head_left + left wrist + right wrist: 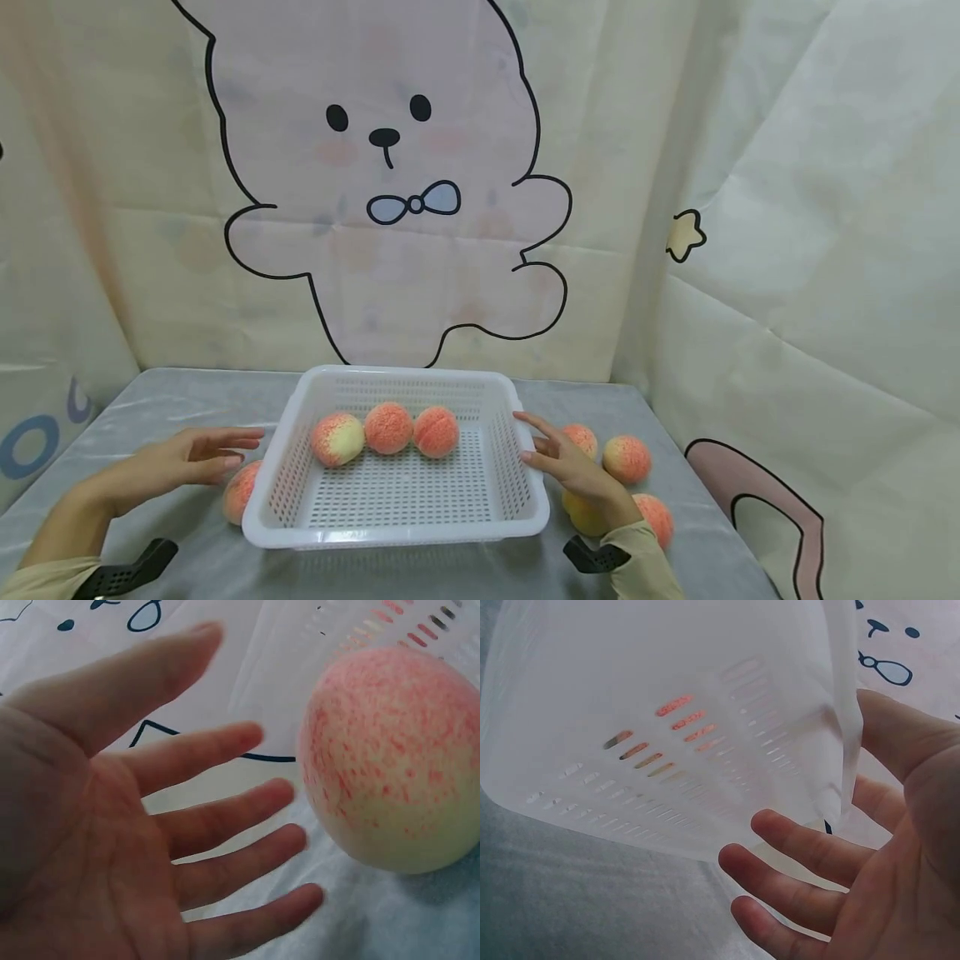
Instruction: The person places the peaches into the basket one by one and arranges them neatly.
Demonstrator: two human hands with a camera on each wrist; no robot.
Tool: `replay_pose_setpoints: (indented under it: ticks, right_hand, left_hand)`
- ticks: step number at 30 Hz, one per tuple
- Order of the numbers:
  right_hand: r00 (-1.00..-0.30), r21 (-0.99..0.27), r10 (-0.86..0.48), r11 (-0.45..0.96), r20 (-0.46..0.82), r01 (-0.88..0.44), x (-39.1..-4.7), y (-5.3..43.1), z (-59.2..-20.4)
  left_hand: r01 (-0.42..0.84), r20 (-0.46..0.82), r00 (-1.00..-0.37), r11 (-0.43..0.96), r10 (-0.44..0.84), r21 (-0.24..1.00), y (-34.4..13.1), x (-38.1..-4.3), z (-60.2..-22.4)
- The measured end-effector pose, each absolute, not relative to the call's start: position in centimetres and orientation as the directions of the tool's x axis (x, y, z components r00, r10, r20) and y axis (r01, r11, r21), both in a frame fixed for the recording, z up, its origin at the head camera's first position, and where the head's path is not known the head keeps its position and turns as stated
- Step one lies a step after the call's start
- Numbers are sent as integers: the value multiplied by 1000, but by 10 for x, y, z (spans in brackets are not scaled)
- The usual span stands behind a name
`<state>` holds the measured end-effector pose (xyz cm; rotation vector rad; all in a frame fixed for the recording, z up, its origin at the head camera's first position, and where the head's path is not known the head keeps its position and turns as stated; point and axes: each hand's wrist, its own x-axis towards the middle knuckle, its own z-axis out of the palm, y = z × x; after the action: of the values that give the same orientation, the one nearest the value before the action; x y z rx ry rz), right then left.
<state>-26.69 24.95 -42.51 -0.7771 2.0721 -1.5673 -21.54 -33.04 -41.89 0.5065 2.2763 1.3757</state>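
Observation:
A white plastic basket (405, 533) with slotted sides holds three pink-and-yellow peaches (388, 427) in a row across its back half. My left hand (176, 460) hovers left of the basket with its fingers spread. Nothing is in its palm; a peach (397, 765) lies just beyond the fingertips, beside the basket's left wall. At the opposite side, my right hand (573, 471) holds the basket's right rim. In the right wrist view its thumb and index finger pass behind the rim, while the other fingers (795, 892) lie loosely bent outside the wall.
Several more peaches (627, 459) lie right of the basket, partly hidden by my right hand and wrist. A grey cloth (210, 392) covers the table. Behind it hangs a curtain (600, 275) printed with a cartoon bear, and further cloth closes both sides.

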Motion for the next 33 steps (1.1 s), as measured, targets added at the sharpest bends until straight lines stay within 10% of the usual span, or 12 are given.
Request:
replay_pose_setpoints:
  ticks: [19,33]
  right_hand:
    - [-757,-961,-654,214,-7,-175,-266,250,-428]
    - [-751,-964,-661,202,-3,-174,-267,250,-425]
  left_hand:
    - [26,-200,-709,308,677,951,-316,-221,-441]
    - [147,-34,-913,408,406,901,-340,-212,-430]
